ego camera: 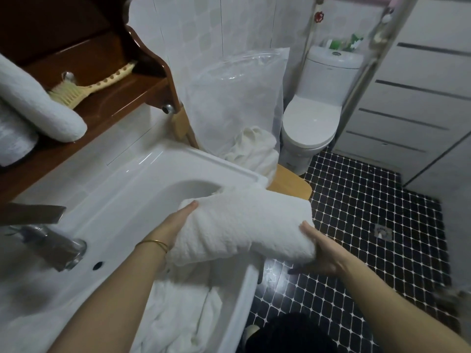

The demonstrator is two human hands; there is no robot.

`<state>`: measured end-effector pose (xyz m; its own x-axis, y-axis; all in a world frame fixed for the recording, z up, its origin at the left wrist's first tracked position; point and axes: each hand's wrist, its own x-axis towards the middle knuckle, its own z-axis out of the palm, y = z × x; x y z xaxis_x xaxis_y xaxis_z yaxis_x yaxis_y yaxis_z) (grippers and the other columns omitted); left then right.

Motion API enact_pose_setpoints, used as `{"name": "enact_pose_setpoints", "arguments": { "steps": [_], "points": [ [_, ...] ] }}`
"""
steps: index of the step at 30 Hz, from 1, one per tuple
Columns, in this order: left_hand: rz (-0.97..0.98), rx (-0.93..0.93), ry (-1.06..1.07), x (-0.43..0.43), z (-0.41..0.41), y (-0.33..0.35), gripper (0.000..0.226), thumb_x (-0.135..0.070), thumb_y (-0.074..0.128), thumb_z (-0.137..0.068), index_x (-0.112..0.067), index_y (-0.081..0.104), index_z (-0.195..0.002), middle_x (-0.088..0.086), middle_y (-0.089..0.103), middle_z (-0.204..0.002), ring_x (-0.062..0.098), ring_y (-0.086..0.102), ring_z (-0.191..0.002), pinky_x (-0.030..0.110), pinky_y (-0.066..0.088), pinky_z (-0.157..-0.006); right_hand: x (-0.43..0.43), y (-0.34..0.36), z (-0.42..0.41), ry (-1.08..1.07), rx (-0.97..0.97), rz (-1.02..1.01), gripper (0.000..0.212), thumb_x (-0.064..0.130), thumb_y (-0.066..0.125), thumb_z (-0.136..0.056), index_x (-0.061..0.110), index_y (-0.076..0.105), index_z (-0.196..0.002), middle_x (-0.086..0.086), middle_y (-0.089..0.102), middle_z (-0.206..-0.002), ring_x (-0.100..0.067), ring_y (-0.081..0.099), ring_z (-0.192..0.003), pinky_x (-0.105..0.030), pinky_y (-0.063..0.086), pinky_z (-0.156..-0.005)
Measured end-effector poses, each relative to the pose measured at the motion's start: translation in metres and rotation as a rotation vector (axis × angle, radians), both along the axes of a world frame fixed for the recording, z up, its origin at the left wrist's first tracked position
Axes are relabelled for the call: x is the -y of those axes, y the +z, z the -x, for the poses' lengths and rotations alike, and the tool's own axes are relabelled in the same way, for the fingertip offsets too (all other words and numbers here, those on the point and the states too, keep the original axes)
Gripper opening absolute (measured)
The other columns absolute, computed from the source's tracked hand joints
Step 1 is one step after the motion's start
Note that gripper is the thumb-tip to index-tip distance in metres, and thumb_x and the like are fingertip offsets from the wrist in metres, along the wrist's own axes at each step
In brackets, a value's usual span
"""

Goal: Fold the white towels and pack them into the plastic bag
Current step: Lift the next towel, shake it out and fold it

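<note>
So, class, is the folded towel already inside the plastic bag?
No: the left hand and right hand hold the folded towel over the sink, apart from the plastic bag.

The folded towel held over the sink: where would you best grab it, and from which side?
By its two short ends, a hand from each side, as the left hand and right hand hold it now. The folded towel is a long, soft bundle; gripped at one spot it would likely sag and unfold.
</note>
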<state>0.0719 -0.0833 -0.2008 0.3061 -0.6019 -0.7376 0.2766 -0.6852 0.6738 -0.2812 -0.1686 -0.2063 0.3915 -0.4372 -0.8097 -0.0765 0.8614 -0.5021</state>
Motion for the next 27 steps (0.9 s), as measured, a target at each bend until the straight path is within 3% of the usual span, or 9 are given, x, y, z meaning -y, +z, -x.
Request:
{"name": "enact_pose_setpoints", "arguments": {
  "steps": [3,7,12,16,20,22,23,25,27],
  "points": [
    [0.007,-0.07,-0.054,-0.001,0.004,0.003,0.048,-0.057,0.047,-0.091,-0.023,0.053,-0.124,0.009,0.064,-0.112,0.028,0.062,-0.098,0.037,0.051,-0.074,0.003,0.014,-0.015,-0.157,-0.018,0.115,0.042,0.025,0.064,-0.084,0.007,0.053,-0.121,-0.016,0.067,-0.099,-0.033,0.066,-0.086,-0.047,0.057,-0.062],
    [0.064,-0.032,-0.077,0.0,0.001,-0.002,0.046,-0.042,0.041,-0.099,-0.014,0.047,-0.135,0.014,0.057,-0.129,0.032,0.057,-0.113,0.043,0.047,-0.094,0.03,0.031,-0.026,-0.246,-0.272,0.278,0.03,0.017,0.061,-0.087,0.003,0.057,-0.112,-0.013,0.064,-0.097,-0.032,0.062,-0.087,-0.051,0.052,-0.08],
    [-0.042,-0.09,-0.159,-0.014,0.012,-0.016,0.05,-0.05,0.045,-0.096,-0.013,0.058,-0.125,0.014,0.062,-0.126,0.031,0.059,-0.114,0.043,0.042,-0.104,0.031,0.014,-0.023,-0.082,-0.57,0.349,0.033,0.017,0.066,-0.082,-0.004,0.062,-0.106,-0.015,0.065,-0.105,-0.033,0.063,-0.097,-0.047,0.052,-0.091],
    [-0.207,-0.184,-0.178,-0.029,0.015,-0.019,0.07,-0.071,0.051,-0.081,-0.014,0.064,-0.12,0.015,0.067,-0.116,0.031,0.063,-0.108,0.041,0.046,-0.099,0.032,0.014,-0.027,0.122,-0.738,0.496,0.021,0.028,0.066,-0.081,0.007,0.063,-0.083,-0.012,0.066,-0.099,-0.023,0.058,-0.079,-0.034,0.048,-0.075],
    [-0.216,-0.234,-0.198,-0.033,0.021,-0.018,0.08,-0.077,0.05,-0.076,-0.013,0.063,-0.121,0.016,0.065,-0.119,0.032,0.06,-0.111,0.039,0.047,-0.098,0.033,0.025,-0.039,0.44,-0.98,0.706,0.031,0.026,0.053,-0.091,0.001,0.057,-0.108,-0.015,0.062,-0.109,-0.03,0.058,-0.091,-0.035,0.045,-0.077],
    [-0.22,-0.244,-0.201,-0.035,0.025,-0.017,0.079,-0.076,0.051,-0.076,-0.012,0.064,-0.121,0.016,0.067,-0.116,0.032,0.062,-0.109,0.037,0.049,-0.091,0.027,0.035,-0.05,0.454,-1.148,0.967,0.029,0.024,0.046,-0.094,0.006,0.051,-0.117,-0.014,0.056,-0.117,-0.033,0.056,-0.103,-0.041,0.043,-0.085],
    [-0.222,-0.25,-0.189,-0.037,0.026,-0.018,0.078,-0.075,0.051,-0.076,-0.012,0.064,-0.121,0.016,0.067,-0.115,0.032,0.062,-0.108,0.036,0.049,-0.089,0.023,0.041,-0.057,0.402,-1.115,1.179,0.029,0.024,0.046,-0.095,0.009,0.052,-0.119,-0.013,0.055,-0.119,-0.033,0.055,-0.106,-0.042,0.041,-0.088],
    [-0.209,-0.268,-0.157,-0.041,0.028,-0.02,0.073,-0.073,0.052,-0.077,-0.014,0.065,-0.118,0.014,0.069,-0.111,0.031,0.065,-0.103,0.035,0.051,-0.082,0.01,0.054,-0.073,0.391,-0.763,1.552,0.03,0.024,0.054,-0.093,0.01,0.06,-0.118,-0.012,0.059,-0.12,-0.031,0.054,-0.111,-0.037,0.038,-0.092],
    [-0.184,-0.306,-0.124,-0.045,0.032,-0.024,0.065,-0.071,0.051,-0.079,-0.016,0.068,-0.108,0.012,0.073,-0.1,0.028,0.071,-0.088,0.031,0.051,-0.071,-0.003,0.057,-0.087,0.736,-0.574,1.727,0.033,0.03,0.055,-0.092,0.016,0.062,-0.121,-0.007,0.057,-0.129,-0.027,0.047,-0.122,-0.036,0.031,-0.1]
  ]
}}
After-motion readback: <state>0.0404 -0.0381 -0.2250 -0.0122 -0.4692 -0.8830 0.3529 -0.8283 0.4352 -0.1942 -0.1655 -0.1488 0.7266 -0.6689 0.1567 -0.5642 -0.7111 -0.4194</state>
